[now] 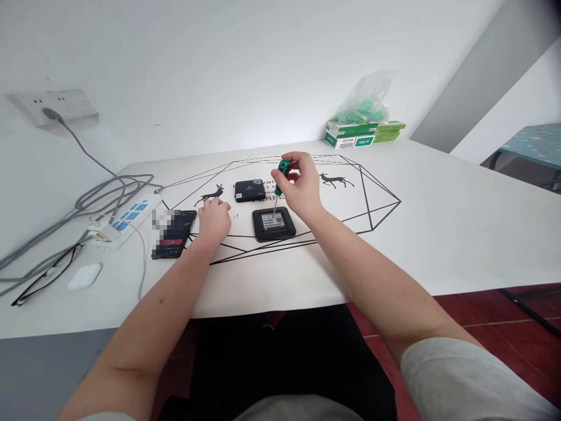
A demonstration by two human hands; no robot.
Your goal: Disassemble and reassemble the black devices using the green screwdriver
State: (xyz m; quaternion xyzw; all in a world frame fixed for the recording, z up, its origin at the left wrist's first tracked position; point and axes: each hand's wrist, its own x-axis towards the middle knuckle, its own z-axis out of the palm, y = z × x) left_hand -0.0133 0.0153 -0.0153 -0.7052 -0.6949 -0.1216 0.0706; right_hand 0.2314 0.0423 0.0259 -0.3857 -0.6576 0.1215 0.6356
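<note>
My right hand point(302, 182) is closed around the green and black handle of a screwdriver point(281, 175), held nearly upright. Its thin shaft points down to a flat black square device case point(259, 228) with a white label in its recessed middle; whether the tip touches is too small to tell. My left hand point(214, 218) rests on the white table, fingers loosely spread and partly bent, with nothing visible in it. Tiny screws point(236, 216) lie just right of that hand. Behind the case sits a second black square piece point(249, 190) with small stickers on it.
A phone point(180, 234) lies left of my left hand. Further left are a power strip point(131, 217), looped grey cable point(94, 190), eyeglasses point(48, 275) and a white earphone-like case point(85, 276). Green and white boxes point(350, 134) carry a plastic bag point(368, 99) by the wall.
</note>
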